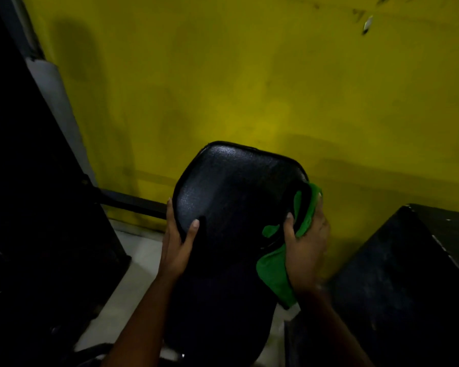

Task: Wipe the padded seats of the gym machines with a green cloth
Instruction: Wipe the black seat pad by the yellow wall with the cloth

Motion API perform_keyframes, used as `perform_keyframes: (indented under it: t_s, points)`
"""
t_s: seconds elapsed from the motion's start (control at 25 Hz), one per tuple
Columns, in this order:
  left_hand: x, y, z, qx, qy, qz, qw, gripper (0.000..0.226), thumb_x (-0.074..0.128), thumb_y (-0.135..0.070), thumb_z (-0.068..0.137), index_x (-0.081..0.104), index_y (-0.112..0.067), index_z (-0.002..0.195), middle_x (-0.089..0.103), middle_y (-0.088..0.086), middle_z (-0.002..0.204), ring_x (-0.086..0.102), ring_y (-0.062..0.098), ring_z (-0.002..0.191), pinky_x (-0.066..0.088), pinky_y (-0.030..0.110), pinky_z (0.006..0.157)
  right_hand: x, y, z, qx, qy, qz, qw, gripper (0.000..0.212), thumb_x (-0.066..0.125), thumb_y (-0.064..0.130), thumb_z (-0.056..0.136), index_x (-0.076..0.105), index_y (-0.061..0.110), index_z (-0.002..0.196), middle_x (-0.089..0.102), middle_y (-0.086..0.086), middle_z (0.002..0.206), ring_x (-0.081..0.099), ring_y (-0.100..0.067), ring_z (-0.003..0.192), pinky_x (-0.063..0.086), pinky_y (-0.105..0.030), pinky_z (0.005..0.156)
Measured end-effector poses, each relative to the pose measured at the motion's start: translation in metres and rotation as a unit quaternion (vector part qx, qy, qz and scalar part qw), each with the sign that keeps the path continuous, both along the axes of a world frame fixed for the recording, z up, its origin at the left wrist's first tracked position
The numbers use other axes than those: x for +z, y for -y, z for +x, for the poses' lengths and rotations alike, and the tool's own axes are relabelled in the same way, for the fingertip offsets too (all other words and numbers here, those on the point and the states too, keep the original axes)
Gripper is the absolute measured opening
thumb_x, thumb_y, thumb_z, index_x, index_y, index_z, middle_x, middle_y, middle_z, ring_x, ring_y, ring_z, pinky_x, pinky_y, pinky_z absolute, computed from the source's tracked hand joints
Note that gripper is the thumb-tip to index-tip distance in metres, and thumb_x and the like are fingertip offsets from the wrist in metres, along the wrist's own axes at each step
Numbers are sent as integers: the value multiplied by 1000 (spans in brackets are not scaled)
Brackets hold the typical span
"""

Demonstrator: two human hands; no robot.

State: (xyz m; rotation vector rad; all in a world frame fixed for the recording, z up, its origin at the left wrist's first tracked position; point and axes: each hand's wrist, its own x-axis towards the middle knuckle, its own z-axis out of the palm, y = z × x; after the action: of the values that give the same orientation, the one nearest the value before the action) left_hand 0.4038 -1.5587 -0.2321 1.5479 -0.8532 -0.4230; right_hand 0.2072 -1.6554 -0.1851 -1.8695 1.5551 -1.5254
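A black padded seat (236, 197) fills the middle of the view, its rounded far end towards the yellow wall. My left hand (176, 242) grips the seat's left edge, thumb lying on top of the pad. My right hand (306, 245) holds a green cloth (276, 271) pressed around the seat's right edge, thumb on top and fingers wrapped down the side. Part of the cloth hangs below my palm, and part shows above my fingers.
A yellow wall (249, 75) stands close behind the seat. A dark machine frame (37, 207) rises on the left, with a black bar (133, 202) along the wall's foot. A black box-like block (408, 274) sits at the right. Pale floor (133, 274) shows between them.
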Motion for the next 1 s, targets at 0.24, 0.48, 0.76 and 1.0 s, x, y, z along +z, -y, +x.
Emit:
perform_keyframes:
  t_s: [0.24,0.48,0.76,1.0]
  points:
    - [-3,-1,2,-12,-10,-2,1000,88,38,-72,74,-3,-45,147,17,-21,148,25,3,133,29,32,110,-11,-22,-4,-39,-187,-47,980,69,61,42,77,35,31,140,37,-25,141,39,-44,122,38,-57,94]
    - [-9,0,4,-7,-3,-15,1000,87,34,-81,73,0,-48,145,17,-14,155,27,10,139,30,33,112,39,6,50,25,-365,-183,913,90,77,45,61,35,36,140,28,-16,150,24,-32,128,37,-57,95]
    - [-18,-4,4,-30,-9,-60,998,72,29,-88,70,2,-61,131,8,-35,146,19,-3,138,21,21,110,-70,-42,32,235,-538,-341,734,87,69,46,57,38,38,138,29,-7,149,28,-24,135,28,-41,93]
    - [-21,-6,3,-36,-10,-57,998,75,29,-89,69,0,-60,132,5,-38,143,15,-5,137,21,22,110,12,-3,48,166,-490,-324,792,89,75,27,52,44,38,134,34,-9,148,30,-28,127,35,-49,95]
